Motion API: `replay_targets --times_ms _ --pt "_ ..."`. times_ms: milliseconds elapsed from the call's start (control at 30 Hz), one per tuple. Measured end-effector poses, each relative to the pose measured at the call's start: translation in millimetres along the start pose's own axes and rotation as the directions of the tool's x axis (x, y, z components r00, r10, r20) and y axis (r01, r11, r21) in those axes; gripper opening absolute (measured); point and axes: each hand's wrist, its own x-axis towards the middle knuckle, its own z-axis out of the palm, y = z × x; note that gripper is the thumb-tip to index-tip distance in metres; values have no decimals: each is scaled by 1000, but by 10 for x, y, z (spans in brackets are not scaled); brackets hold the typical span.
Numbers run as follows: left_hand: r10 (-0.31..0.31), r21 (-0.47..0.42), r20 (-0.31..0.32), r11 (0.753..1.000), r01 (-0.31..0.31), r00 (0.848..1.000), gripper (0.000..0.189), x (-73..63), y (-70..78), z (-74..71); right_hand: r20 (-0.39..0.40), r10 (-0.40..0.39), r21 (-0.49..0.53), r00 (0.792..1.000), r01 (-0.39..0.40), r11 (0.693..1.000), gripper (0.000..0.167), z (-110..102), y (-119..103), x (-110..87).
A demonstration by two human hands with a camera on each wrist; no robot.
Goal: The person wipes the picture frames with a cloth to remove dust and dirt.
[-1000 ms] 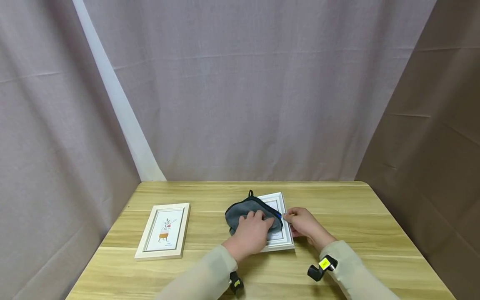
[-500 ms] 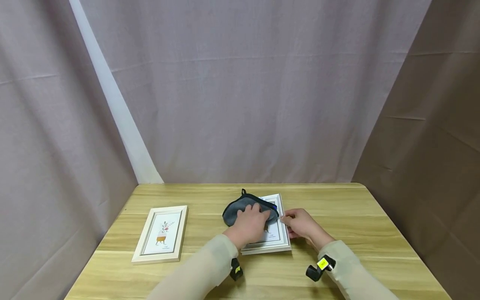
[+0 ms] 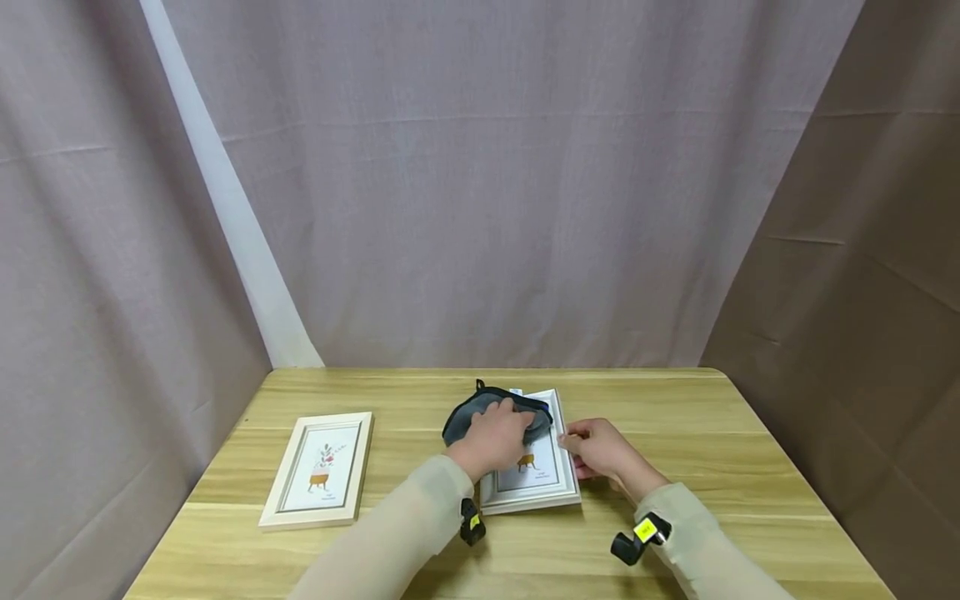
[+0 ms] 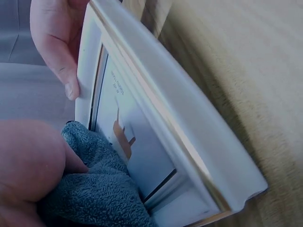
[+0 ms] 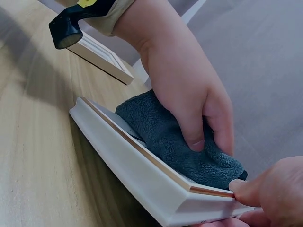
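white frame: the picture frame (image 3: 538,477) sits near the middle of the table (image 3: 675,400), face up, with the cloth across its far part; whether its whole underside touches the wood cannot be told.
left hand: the left hand (image 3: 491,440) grips the fluffy cloth (image 3: 459,421), thumb and fingers dug into the pile, over the picture's face.
right hand: the right hand (image 3: 603,450) pinches the frame's right edge, thumb on top, fingers below.
how the frame handles: likely light to moderate and stiff; the painted moulding looks smooth, so a little slippery. the front may be glass or clear plastic, so treat it as fragile.
where to hold it: by the outer border, as the right hand does, off the picture face.
how the cloth handles: probably light, soft and floppy, bunching under the fingers; best gathered from above, a thick fold between thumb and fingers.
cream frame: a second frame (image 3: 318,471) lies face up to the left, well apart from both hands.
backdrop: a curtain (image 3: 480,208) hangs behind the table.
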Motion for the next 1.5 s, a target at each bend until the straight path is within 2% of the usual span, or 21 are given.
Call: replay_targets --times_ms 467,633,767,1000,1200,1500 --pt "53 69 -32 996 -51 998 55 -149 37 42 -30 21 13 999 -21 1000 41 62 -43 -70" --pt "62 65 -50 996 -59 997 53 -205 57 45 -40 17 26 999 -16 1000 39 91 -46 -77" --pt "67 29 -65 997 -65 996 51 -257 68 44 -41 19 23 999 -18 1000 40 95 -40 -68" --pt "114 37 -80 993 -112 990 51 -334 79 44 -57 45 58 997 -42 997 42 83 -5 -49" --pt "138 66 -94 989 -132 986 48 -425 115 58 -38 63 109 997 -59 992 39 91 13 -57" --pt "164 83 -95 984 -156 982 48 -557 144 70 -23 73 119 997 -70 990 40 94 -12 -66"
